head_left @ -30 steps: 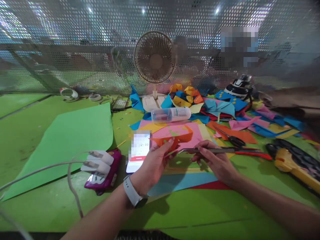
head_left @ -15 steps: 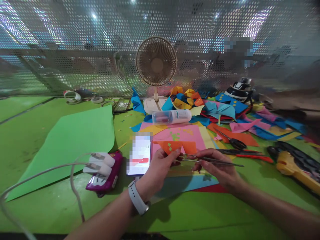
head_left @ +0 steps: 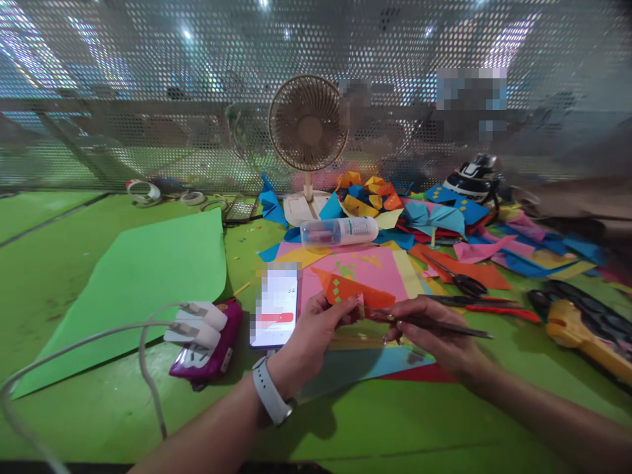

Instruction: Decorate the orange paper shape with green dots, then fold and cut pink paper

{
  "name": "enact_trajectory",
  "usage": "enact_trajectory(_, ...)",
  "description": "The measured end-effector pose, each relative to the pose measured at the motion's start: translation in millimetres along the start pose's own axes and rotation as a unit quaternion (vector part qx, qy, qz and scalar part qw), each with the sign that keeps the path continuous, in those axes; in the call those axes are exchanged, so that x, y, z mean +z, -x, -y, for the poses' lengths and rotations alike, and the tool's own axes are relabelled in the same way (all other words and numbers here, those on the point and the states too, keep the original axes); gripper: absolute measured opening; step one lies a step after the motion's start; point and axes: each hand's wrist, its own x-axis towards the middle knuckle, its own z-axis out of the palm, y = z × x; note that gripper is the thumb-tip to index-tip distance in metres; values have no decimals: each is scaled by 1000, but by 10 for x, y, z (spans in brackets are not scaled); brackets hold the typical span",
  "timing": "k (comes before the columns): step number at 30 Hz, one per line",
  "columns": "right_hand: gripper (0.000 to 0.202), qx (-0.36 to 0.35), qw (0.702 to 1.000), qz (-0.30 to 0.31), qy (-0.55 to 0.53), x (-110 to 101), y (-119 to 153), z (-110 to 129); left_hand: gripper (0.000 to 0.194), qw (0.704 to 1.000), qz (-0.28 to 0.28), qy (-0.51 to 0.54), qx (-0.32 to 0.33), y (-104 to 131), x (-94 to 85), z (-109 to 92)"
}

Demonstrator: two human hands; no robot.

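My left hand, with a pale watch on its wrist, pinches an orange piece of folded paper between thumb and fingers. Three small green diamond bits lie in a row on the paper's left part. A pair of metal tweezers is in my right hand, its tips at the lower edge of the orange paper beside my left thumb. Whether the tips grip anything is too small to tell. Behind the paper lies a pink sheet with loose green bits and yellow bits on it.
A lit phone and a purple power bank with white chargers stand left. Behind are a bottle, a fan and folded papers. Scissors and a yellow-black tool lie right; a green sheet lies far left.
The orange paper has tilted, its right end now lower, and a third green bit shows on it. My right hand has turned slightly, and the tweezers' tips look closer together.
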Motion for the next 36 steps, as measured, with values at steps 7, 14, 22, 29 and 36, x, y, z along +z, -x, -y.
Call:
enact_trajectory(7,11,-40,998,26,29,-66,-31,-47,9,1000,22,-9,16,-8,-7,-8)
enact_trajectory(14,12,-54,998,37,17,-81,-26,-88,12,998,47,-25,17,-5,-3,-22)
enact_trajectory(22,13,-83,990,38,107,-107,43,-2,13,998,36,-10,52,-56,-62,-20)
enact_trajectory(29,11,-125,986,-25,106,-77,45,85,14,995,-24,11,93,-104,-97,-55)
enact_trajectory(36,12,-156,975,33,155,-65,0,94,15,997,36,16,65,-69,-70,33)
